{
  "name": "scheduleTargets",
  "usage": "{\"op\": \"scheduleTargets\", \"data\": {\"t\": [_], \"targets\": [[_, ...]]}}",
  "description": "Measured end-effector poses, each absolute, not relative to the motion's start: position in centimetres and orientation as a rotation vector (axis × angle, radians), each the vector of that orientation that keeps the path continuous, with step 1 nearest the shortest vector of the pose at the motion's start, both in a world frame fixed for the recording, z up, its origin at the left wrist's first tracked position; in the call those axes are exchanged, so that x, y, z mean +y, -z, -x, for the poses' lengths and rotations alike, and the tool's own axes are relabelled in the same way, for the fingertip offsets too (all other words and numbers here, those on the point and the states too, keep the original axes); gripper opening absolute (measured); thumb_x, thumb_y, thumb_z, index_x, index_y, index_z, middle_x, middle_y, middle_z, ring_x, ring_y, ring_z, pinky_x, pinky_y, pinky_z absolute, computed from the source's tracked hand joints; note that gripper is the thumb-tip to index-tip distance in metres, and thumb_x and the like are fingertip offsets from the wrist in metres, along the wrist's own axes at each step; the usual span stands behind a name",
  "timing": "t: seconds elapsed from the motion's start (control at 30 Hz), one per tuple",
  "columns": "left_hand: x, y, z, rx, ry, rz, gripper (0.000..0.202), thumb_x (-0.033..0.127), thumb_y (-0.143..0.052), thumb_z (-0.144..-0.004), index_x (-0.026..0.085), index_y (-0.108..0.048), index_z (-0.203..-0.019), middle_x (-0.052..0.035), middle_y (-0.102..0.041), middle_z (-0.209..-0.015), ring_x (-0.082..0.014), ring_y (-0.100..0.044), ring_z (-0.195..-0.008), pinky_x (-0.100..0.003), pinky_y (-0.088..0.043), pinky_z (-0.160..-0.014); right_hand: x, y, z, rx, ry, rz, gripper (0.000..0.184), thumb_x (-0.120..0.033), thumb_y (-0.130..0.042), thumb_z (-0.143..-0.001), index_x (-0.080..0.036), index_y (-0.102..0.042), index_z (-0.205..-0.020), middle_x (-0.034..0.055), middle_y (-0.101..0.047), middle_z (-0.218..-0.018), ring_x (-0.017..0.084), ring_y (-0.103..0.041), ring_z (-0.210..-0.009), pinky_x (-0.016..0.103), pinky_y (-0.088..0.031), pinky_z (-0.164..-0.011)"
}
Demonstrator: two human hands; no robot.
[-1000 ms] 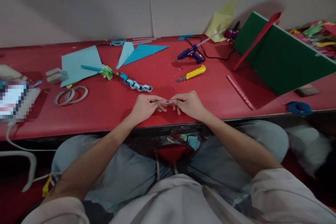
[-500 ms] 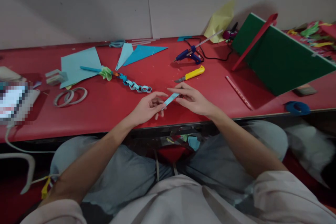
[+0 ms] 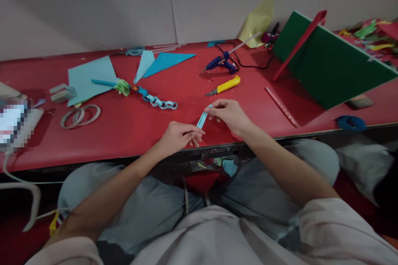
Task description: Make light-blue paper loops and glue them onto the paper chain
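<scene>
A short light-blue paper strip (image 3: pixel 202 119) is stretched between my two hands over the near edge of the red table (image 3: pixel 130 124). My left hand (image 3: pixel 180 135) pinches its lower end with closed fingers. My right hand (image 3: pixel 228 114) pinches its upper end. A blue paper chain (image 3: pixel 157 100) tied to a teal stick with a green paper flower (image 3: pixel 122 86) lies just beyond my left hand.
A yellow utility knife (image 3: pixel 224 85) and a blue glue gun (image 3: pixel 219 63) with its cord lie behind my right hand. Blue paper sheets (image 3: pixel 90 76), tape rings (image 3: pixel 80 116), scissors (image 3: pixel 134 51), a pink strip (image 3: pixel 281 107) and a green board (image 3: pixel 326 64) lie around.
My hands were together holding the strip flat; they have since drawn apart, the right one rising farther onto the table, so the strip now slants between them.
</scene>
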State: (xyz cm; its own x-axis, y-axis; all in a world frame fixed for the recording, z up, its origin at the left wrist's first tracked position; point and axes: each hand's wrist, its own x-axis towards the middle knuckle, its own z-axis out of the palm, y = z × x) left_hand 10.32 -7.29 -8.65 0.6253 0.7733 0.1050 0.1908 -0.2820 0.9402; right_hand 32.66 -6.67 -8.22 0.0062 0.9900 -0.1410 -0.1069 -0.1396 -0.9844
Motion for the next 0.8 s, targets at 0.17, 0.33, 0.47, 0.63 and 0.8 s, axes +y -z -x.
{"op": "scheduleTargets", "data": {"t": [0.17, 0.33, 0.47, 0.63, 0.8], "targets": [[-7.6, 8.5, -10.3, 0.82, -0.6, -1.899, 0.021, 0.032, -0.07, -0.096, 0.02, -0.085, -0.105, -0.0061, -0.085, -0.084, -0.0174, -0.082, -0.072, -0.023, -0.065, -0.07, -7.0, 7.6, -32.6, -1.11, -1.297, 1.261, 0.049, -0.056, -0.096, -0.061, -0.019, -0.067, -0.076, -0.0025, -0.063, -0.062, 0.009, -0.05, -0.053, 0.024, -0.032, -0.046], [-7.9, 8.2, -10.2, 0.688, -0.7, -2.059, 0.029, 0.026, -0.063, -0.101, 0.024, -0.084, -0.12, -0.0055, -0.086, -0.096, -0.0164, -0.082, -0.079, -0.023, -0.065, -0.078, -7.0, 7.9, -32.3, -1.007, -1.409, 1.171, 0.058, -0.054, -0.099, -0.057, -0.022, -0.054, -0.074, -0.0061, -0.061, -0.06, 0.007, -0.051, -0.048, 0.022, -0.034, -0.045], [-7.6, 8.5, -10.1, 0.676, -0.863, -2.241, 0.034, 0.02, -0.063, -0.1, 0.026, -0.081, -0.128, -0.0066, -0.084, -0.116, -0.0173, -0.083, -0.096, -0.025, -0.064, -0.088, -7.2, 8.1, -31.4, -1.064, -1.386, 1.132, 0.056, -0.051, -0.099, -0.059, -0.022, -0.058, -0.085, -0.0079, -0.062, -0.062, 0.008, -0.054, -0.05, 0.023, -0.043, -0.049], [-7.2, 9.0, -9.4, 0.621, -0.868, -2.456, 0.034, 0.017, -0.058, -0.101, 0.029, -0.083, -0.12, -0.0054, -0.084, -0.118, -0.0162, -0.081, -0.104, -0.024, -0.064, -0.091, -7.7, 8.1, -31.0, -1.116, -1.429, 1.096, 0.055, -0.056, -0.093, -0.069, -0.02, -0.066, -0.101, -0.0065, -0.062, -0.065, 0.01, -0.058, -0.055, 0.024, -0.042, -0.051], [-7.0, 9.1, -9.4, 0.551, -1.059, -2.523, 0.031, 0.014, -0.06, -0.101, 0.026, -0.083, -0.119, -0.005, -0.086, -0.104, -0.0143, -0.083, -0.092, -0.02, -0.064, -0.082, -8.0, 7.9, -31.4, -1.185, -1.566, 1.078, 0.053, -0.067, -0.088, -0.071, -0.018, -0.066, -0.072, -0.0055, -0.054, -0.059, 0.007, -0.046, -0.055, 0.023, -0.033, -0.052]]}}
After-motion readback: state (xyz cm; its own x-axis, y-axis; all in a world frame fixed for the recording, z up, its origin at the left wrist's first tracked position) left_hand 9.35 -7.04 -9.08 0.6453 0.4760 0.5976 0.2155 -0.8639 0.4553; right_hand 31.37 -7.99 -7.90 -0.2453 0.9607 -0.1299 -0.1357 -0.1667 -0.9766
